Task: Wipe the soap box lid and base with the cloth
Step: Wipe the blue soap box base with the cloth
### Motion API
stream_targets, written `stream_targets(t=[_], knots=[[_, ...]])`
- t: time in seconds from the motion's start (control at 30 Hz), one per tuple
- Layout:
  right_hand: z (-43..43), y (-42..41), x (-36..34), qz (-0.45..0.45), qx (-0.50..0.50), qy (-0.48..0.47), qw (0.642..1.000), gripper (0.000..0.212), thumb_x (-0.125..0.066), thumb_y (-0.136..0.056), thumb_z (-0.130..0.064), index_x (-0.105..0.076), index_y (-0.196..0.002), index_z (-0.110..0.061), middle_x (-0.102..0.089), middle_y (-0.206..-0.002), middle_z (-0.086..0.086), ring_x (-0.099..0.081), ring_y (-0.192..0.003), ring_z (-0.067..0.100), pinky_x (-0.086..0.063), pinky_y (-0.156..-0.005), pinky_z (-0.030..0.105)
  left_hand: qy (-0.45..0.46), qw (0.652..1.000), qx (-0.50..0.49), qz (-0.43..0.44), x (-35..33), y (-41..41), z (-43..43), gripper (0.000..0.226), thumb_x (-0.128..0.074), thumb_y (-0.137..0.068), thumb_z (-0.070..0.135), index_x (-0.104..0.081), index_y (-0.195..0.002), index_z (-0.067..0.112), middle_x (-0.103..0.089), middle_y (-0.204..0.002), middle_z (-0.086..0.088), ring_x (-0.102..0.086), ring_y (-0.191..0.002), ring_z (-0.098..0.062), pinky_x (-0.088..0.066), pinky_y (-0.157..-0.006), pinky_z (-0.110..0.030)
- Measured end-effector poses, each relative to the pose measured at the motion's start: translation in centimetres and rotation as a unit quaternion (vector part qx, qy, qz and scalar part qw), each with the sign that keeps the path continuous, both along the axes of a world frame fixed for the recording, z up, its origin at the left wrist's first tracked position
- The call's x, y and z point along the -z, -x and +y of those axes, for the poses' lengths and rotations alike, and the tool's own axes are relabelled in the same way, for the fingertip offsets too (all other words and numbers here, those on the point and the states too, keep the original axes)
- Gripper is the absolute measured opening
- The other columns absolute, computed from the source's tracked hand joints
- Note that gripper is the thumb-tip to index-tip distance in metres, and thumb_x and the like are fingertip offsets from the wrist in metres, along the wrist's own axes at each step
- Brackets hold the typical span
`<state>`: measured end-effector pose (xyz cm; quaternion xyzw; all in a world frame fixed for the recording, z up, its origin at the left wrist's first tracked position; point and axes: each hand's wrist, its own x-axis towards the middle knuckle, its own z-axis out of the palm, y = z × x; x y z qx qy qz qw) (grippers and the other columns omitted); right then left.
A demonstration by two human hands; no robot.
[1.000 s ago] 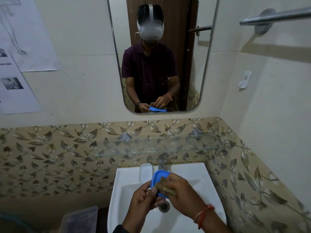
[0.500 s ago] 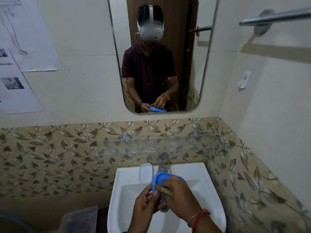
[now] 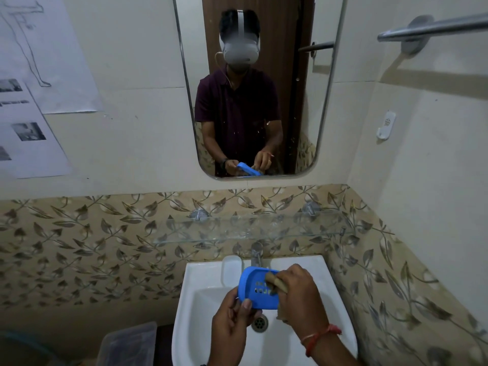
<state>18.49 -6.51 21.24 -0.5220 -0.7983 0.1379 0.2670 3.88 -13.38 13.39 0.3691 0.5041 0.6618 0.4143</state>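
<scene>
Over the white ceramic sink [image 3: 190, 283], the left hand [image 3: 232, 329] grips the lower edge of the blue plastic soap box base [image 3: 252, 291], a rounded, slotted tray. The right hand [image 3: 299, 299] fingers pinch a crumpled tan cloth [image 3: 275, 281] against it. A translucent lid [image 3: 231, 269] rests on the sink rim.

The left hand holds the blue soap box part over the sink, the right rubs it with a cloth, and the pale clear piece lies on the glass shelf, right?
Not the glass shelf: the head view shows the pale clear piece on the sink rim beside the tap. The left hand does hold the blue soap box part, and the right hand rubs it with the cloth.
</scene>
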Motion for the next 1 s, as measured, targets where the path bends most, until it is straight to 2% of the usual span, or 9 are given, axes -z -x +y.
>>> stream_targets(t=[0.1,0.17,0.33,0.4,0.6,0.73,0.8,0.93,1.0], knots=[[-0.9,0.9,0.5,-0.055,-0.002,0.062,0.997,0.019,-0.058,-0.090,-0.017,-0.070,-0.103,-0.023,-0.057,-0.102,0.004,-0.056,-0.100,0.020,-0.048,-0.089,0.024,-0.009,1.000,-0.019,0.008,0.6,-0.5,-0.1,0.031,-0.071,-0.084,0.047,-0.072,-0.115,0.042,-0.080,-0.103,-0.009,-0.078,-0.094,-0.029,-0.064,-0.077,-0.036],[-1.5,1.3,0.8,-0.044,0.025,0.091,0.995,0.011,-0.061,-0.088,-0.019,-0.070,-0.093,-0.018,-0.057,-0.098,0.005,-0.060,-0.096,0.022,-0.050,-0.083,0.024,-0.016,0.999,-0.033,0.014,0.8,-0.8,-0.3,0.034,-0.071,-0.085,0.048,-0.071,-0.118,0.040,-0.080,-0.105,-0.008,-0.078,-0.096,-0.028,-0.064,-0.079,-0.036],[-1.9,1.5,1.0,0.125,-0.033,0.203,0.971,0.010,-0.067,-0.085,-0.023,-0.071,-0.077,-0.018,-0.058,-0.083,-0.005,-0.059,-0.070,0.005,-0.044,-0.063,0.009,-0.017,0.998,-0.007,0.068,0.5,-0.8,-0.3,0.023,-0.066,-0.092,0.031,-0.069,-0.113,0.041,-0.082,-0.096,-0.007,-0.077,-0.094,-0.033,-0.060,-0.089,-0.053],[-1.9,1.4,1.2,0.142,-0.052,0.188,0.970,0.010,-0.067,-0.085,-0.023,-0.070,-0.076,-0.019,-0.057,-0.081,-0.005,-0.062,-0.071,0.008,-0.047,-0.062,0.011,-0.028,0.997,0.002,0.075,0.0,-0.7,-0.3,0.021,-0.066,-0.094,0.029,-0.068,-0.114,0.038,-0.082,-0.096,-0.007,-0.077,-0.095,-0.030,-0.060,-0.089,-0.050],[-0.2,-1.0,1.5,0.027,0.018,0.060,0.998,0.018,-0.060,-0.093,-0.026,-0.075,-0.086,-0.019,-0.052,-0.084,0.003,-0.060,-0.081,0.019,-0.051,-0.075,0.027,-0.038,0.999,-0.029,0.025,-0.5,-1.0,-0.5,0.023,-0.066,-0.086,0.023,-0.072,-0.108,0.030,-0.081,-0.097,-0.009,-0.077,-0.095,-0.027,-0.062,-0.081,-0.029],[-1.2,0.1,1.0,0.077,-0.047,0.104,0.990,0.010,-0.065,-0.088,-0.021,-0.075,-0.087,-0.022,-0.054,-0.086,-0.002,-0.057,-0.076,0.005,-0.045,-0.070,0.007,-0.039,0.997,-0.043,0.050,-0.3,-1.5,-0.2,0.024,-0.066,-0.088,0.023,-0.071,-0.109,0.036,-0.082,-0.096,-0.006,-0.078,-0.094,-0.024,-0.063,-0.083,-0.035],[-2.0,1.0,0.7,0.130,-0.070,0.139,0.979,0.013,-0.067,-0.086,-0.021,-0.072,-0.078,-0.029,-0.054,-0.082,-0.005,-0.060,-0.074,0.005,-0.046,-0.067,0.009,-0.045,0.995,-0.037,0.086,-0.3,-1.5,-0.1,0.025,-0.065,-0.093,0.024,-0.069,-0.112,0.040,-0.082,-0.095,-0.003,-0.078,-0.094,-0.020,-0.062,-0.085,-0.037],[-1.3,0.4,0.6,0.128,0.016,0.107,0.986,0.035,-0.065,-0.087,-0.024,-0.057,-0.054,-0.033,-0.049,-0.073,-0.009,-0.055,-0.060,0.005,-0.040,-0.056,0.006,-0.057,0.994,-0.041,0.087,-0.7,-1.3,0.0,0.025,-0.064,-0.093,0.026,-0.068,-0.115,0.036,-0.082,-0.099,-0.004,-0.078,-0.095,-0.023,-0.061,-0.083,-0.027],[-0.7,-0.5,0.2,0.087,0.069,0.067,0.992,0.025,-0.065,-0.087,-0.021,-0.065,-0.063,-0.029,-0.046,-0.072,-0.008,-0.048,-0.058,0.005,-0.035,-0.053,0.008,-0.062,0.994,-0.045,0.082,-0.6,-1.4,0.0,0.025,-0.065,-0.092,0.027,-0.068,-0.116,0.034,-0.082,-0.099,-0.003,-0.079,-0.093,-0.024,-0.061,-0.082,-0.025]])
